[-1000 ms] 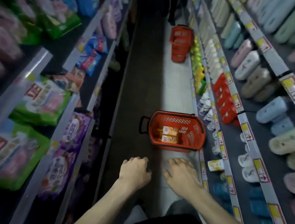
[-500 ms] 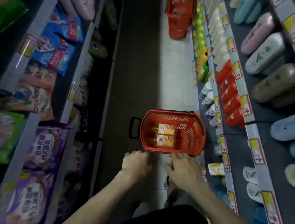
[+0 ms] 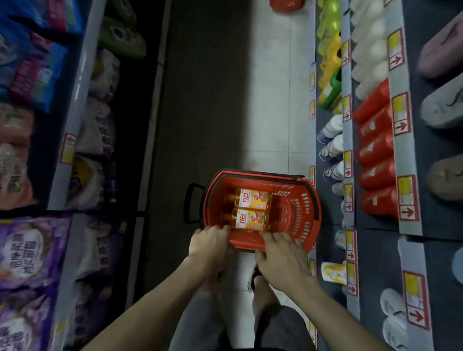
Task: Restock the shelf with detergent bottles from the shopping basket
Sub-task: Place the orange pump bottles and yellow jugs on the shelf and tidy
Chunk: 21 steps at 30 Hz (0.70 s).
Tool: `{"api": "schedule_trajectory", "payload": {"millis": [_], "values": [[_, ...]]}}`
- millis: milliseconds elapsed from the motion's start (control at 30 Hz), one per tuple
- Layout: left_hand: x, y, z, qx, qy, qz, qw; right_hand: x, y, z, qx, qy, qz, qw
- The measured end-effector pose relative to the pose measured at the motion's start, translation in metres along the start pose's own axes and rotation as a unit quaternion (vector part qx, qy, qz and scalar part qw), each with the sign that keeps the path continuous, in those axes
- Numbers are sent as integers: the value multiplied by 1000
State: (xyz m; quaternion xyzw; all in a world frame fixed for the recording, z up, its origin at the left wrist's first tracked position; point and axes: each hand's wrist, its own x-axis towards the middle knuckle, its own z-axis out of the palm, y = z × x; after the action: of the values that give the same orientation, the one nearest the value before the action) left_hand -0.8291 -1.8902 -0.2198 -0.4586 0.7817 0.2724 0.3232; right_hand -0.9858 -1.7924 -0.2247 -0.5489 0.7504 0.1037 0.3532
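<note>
aisle floor (image 3: 272,95) held the red basket (image 3: 299,216), two detergent bottles (image 3: 253,199) lying inside; my left grip (image 3: 209,245) curled at its near rim, clamped or not i couldn't tell, right grip (image 3: 282,258) spread apart over it

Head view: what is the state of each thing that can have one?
red basket, standing on the floor, handle folded down
detergent bottles, two, lying on their sides in the basket
left hand, fingers bent at the basket's near rim, grip unclear
right hand, fingers spread over the near rim, holding nothing
</note>
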Motion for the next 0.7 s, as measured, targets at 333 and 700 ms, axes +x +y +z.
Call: {"api": "schedule_trajectory", "payload": {"millis": [333,700], "values": [[181,-46,88,-6,-82,12,997,154,35,126,28,-54,85,995],[363,-74,221,8,-139,19,990,301,90,250,128,-125,174,968]]}}
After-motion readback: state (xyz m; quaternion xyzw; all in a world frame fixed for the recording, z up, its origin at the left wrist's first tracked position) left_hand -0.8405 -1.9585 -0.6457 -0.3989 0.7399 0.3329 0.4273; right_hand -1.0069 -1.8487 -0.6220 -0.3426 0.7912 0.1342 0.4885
